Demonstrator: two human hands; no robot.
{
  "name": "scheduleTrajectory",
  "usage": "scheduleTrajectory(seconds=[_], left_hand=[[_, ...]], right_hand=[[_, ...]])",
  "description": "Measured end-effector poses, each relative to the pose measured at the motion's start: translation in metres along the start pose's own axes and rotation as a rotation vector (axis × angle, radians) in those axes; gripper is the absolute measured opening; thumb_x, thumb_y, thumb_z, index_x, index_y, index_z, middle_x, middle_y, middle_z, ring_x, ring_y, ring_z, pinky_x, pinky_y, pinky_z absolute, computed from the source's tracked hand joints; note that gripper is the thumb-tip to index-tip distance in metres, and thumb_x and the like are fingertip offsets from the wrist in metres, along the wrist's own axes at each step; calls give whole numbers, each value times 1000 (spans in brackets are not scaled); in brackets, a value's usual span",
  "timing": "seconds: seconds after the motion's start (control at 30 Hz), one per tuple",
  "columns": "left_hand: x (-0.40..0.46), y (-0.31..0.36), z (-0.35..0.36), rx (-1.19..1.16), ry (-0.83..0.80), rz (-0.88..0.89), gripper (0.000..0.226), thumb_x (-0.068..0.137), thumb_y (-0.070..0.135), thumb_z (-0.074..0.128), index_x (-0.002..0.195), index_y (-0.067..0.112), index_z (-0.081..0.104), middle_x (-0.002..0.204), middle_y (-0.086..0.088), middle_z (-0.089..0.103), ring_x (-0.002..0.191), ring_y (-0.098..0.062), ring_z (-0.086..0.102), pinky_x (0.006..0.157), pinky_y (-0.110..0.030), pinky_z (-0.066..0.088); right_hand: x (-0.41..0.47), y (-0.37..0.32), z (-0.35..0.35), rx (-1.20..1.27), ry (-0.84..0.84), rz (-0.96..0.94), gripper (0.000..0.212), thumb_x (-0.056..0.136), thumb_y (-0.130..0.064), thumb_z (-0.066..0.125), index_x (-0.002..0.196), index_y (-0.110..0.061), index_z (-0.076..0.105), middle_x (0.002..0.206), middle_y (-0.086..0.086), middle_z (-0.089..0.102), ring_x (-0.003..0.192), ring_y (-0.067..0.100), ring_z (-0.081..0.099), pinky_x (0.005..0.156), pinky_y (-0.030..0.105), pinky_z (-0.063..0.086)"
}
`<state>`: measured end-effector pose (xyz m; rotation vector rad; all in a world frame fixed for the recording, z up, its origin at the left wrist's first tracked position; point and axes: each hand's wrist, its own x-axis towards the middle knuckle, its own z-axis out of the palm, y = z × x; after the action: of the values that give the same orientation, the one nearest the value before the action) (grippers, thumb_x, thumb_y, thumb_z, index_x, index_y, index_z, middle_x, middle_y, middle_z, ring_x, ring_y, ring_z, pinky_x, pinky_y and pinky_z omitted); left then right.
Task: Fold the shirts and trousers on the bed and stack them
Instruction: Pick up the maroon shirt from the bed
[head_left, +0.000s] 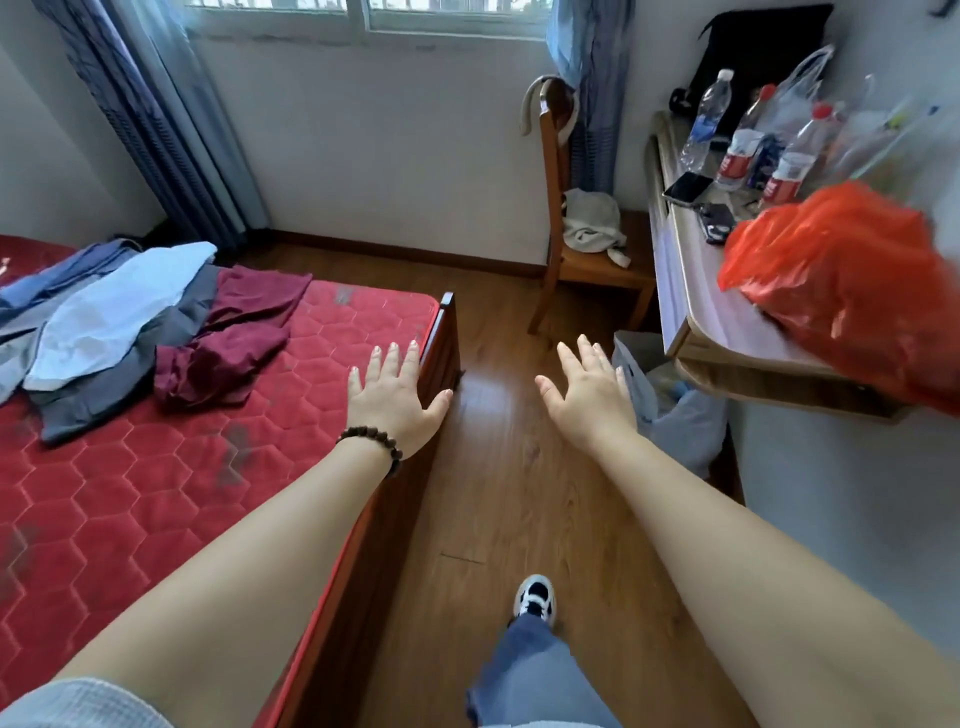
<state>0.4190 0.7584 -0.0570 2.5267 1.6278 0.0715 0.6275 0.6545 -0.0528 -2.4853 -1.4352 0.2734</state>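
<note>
A loose pile of clothes lies at the far left of the red quilted mattress (156, 493): a maroon garment (239, 332), a pale blue shirt (114, 317), a grey garment (119, 384) and a blue one (57, 280). My left hand (397, 397), with a bead bracelet at the wrist, is stretched out flat with spread fingers over the bed's right edge, to the right of the pile and apart from it. My right hand (587, 395) is held out flat over the wooden floor. Both hands hold nothing.
A wooden bed frame (441, 338) borders the mattress. A wooden chair (576, 260) with a cloth on its seat stands by the wall. The desk (696, 312) at right carries bottles, phones and an orange plastic bag (852, 291). A white bag (670, 410) sits under it.
</note>
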Motion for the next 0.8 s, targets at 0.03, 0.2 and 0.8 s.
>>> scheduleTrajectory(seconds=[0.03,0.2,0.8], left_hand=[[30,9,-3,-11,-6,-15,79,92,64,30,154,24,2,162,-4,8,149,-21,1,120,-47,4],[167,45,-24,-39,21,-67,78,92,63,31,154,25,3,161,-3,9,149,-22,2,120,-47,5],[556,10,-6,-61,82,-215,80,91,62,34,154,22,7,161,-6,13,148,-24,6,119,-49,9]], right_hand=[[30,4,-4,4,-21,3,63,99,-55,30,153,-26,19,162,2,6,149,21,1,120,43,4],[173,17,-32,1,-58,-46,63,99,-54,30,153,-24,19,162,3,7,149,20,1,121,43,5],[593,-39,-8,-73,-102,-180,62,99,-53,34,153,-25,20,162,3,9,149,20,3,121,45,8]])
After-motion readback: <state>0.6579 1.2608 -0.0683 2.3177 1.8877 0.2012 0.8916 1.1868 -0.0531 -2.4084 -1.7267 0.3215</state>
